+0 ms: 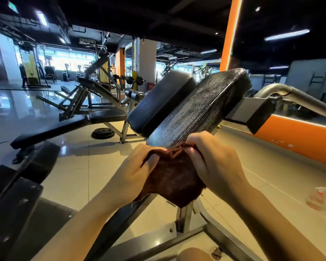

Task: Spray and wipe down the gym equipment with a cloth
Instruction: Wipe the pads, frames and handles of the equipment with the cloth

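Note:
A dark brown cloth (pixel 174 178) hangs bunched between my two hands, just below the near end of a cracked black pad (pixel 199 108) on a gym machine. My left hand (pixel 134 172) grips the cloth's left side with the thumb on top. My right hand (pixel 213 161) pinches its upper right edge against the pad's lower end. A second, smoother black pad (pixel 158 102) lies beside the cracked one on the left. A clear spray bottle (pixel 321 198) with a red and white trigger stands on the floor at the far right, blurred.
The machine's grey steel frame (pixel 192 240) runs under my arms, and a metal arm (pixel 297 97) extends right from the pads. A black bench (pixel 68 127) and a weight plate (pixel 102 133) sit to the left on the tiled floor. An orange wall (pixel 301 140) borders the right.

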A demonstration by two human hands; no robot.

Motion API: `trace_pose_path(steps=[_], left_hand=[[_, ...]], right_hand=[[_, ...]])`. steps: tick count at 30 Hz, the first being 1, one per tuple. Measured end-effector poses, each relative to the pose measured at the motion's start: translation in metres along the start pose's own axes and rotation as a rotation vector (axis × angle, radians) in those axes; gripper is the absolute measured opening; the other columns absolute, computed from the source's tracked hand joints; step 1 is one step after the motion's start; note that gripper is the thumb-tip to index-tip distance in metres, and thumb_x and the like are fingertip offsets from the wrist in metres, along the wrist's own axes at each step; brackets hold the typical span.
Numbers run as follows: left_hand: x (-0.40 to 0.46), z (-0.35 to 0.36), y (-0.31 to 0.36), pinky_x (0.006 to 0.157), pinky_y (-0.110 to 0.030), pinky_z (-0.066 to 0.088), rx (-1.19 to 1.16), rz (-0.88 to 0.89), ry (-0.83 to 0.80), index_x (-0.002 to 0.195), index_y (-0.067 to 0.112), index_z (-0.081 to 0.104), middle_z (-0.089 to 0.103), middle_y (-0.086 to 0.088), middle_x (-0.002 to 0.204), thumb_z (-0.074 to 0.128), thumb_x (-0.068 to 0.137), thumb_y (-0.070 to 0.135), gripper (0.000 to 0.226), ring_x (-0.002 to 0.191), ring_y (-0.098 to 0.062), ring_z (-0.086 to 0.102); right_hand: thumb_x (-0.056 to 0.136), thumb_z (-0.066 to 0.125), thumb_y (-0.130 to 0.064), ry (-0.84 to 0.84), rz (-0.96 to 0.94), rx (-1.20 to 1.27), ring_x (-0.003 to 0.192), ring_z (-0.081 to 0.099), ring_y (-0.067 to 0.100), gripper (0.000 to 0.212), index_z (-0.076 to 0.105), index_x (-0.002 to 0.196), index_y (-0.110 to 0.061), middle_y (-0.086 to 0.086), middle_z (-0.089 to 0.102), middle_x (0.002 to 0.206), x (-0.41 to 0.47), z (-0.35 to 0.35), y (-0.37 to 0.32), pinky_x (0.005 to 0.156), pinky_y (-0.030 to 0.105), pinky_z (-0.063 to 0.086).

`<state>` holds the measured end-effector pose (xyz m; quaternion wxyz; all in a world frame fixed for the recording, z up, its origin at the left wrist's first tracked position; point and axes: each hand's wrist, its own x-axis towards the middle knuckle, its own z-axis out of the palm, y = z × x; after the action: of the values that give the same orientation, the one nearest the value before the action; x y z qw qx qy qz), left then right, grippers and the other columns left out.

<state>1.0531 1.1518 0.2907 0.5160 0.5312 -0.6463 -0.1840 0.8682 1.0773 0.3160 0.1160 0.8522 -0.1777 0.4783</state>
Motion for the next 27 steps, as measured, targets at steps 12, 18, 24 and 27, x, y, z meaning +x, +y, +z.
trace_pose_path(steps=[12,18,24,27], left_hand=[[0.086,0.023,-0.017,0.112,-0.042,0.031,0.249,0.282,0.174,0.136,0.063,0.023,0.027,0.026,0.142,0.040,0.094,0.047,0.048,0.137,-0.011,0.028],[0.108,0.037,-0.032,0.113,-0.022,-0.011,0.276,0.241,-0.145,0.119,0.073,-0.008,-0.016,0.064,0.120,0.015,0.090,0.067,0.037,0.132,0.023,-0.016],[0.155,0.029,-0.046,0.120,-0.033,-0.011,0.153,0.152,-0.249,0.130,0.068,0.004,-0.003,0.043,0.144,0.018,0.100,0.057,0.035,0.139,0.010,-0.008],[0.183,0.026,-0.059,0.122,-0.037,0.004,0.091,0.053,-0.201,0.154,0.034,0.014,0.015,0.010,0.161,0.020,0.104,0.050,0.053,0.149,-0.011,0.010]], right_hand=[[0.084,0.068,-0.037,-0.090,-0.092,-0.642,0.080,0.061,0.029,0.026,0.064,0.099,-0.015,0.006,0.063,0.092,0.105,0.028,0.067,0.069,0.039,0.041],[0.098,0.046,-0.037,0.118,-0.071,-0.716,0.115,0.059,0.032,0.036,0.069,0.112,-0.013,0.010,0.067,0.119,0.049,-0.016,0.105,0.109,0.050,0.026],[0.099,0.042,-0.038,0.147,-0.089,-0.683,0.125,0.053,0.035,0.043,0.054,0.131,-0.011,0.016,0.057,0.136,0.039,-0.018,0.134,0.111,0.059,0.027],[0.099,0.046,-0.034,0.198,-0.093,-0.648,0.123,0.056,0.033,0.040,0.056,0.129,-0.010,0.014,0.060,0.132,0.039,-0.014,0.135,0.111,0.056,0.030]])
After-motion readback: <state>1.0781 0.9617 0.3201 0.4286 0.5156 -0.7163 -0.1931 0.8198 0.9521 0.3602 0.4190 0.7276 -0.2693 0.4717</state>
